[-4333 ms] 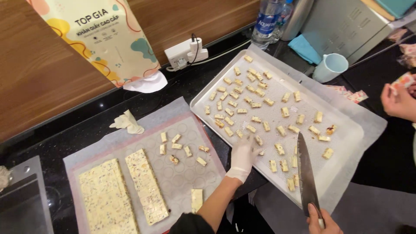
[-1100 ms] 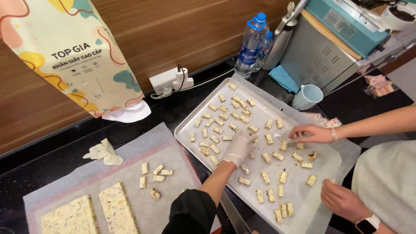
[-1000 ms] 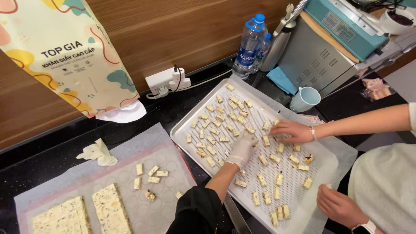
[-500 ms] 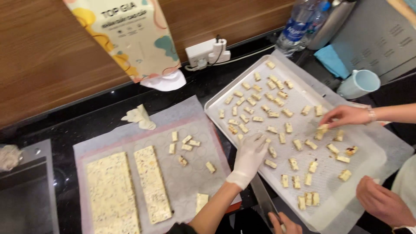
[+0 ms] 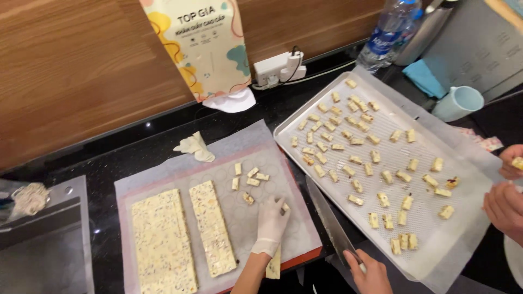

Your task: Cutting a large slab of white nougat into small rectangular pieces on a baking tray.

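- The left hand, in a white glove, lies flat and released on the baking mat, fingers spread toward a small cut piece that sits just at its fingertips.
- More cut pieces lie in a loose cluster on the mat just beyond the left hand, up and to its left; this hand is far nearer to them than the right.
- A thin strip lies under the left wrist, its long axis running toward the person.
- Two long slabs lie side by side to the left of that hand, long axes running away from the person, roughly parallel to the forearm.
- The right hand is bare and clenched on the handle of a knife; the blade points away from the person along the gap between mat and metal tray.
- The tray, to the right on the bench, carries many scattered pieces, well apart from the left hand.
- Another person's hands hover at the tray's right edge, one pinching a piece.
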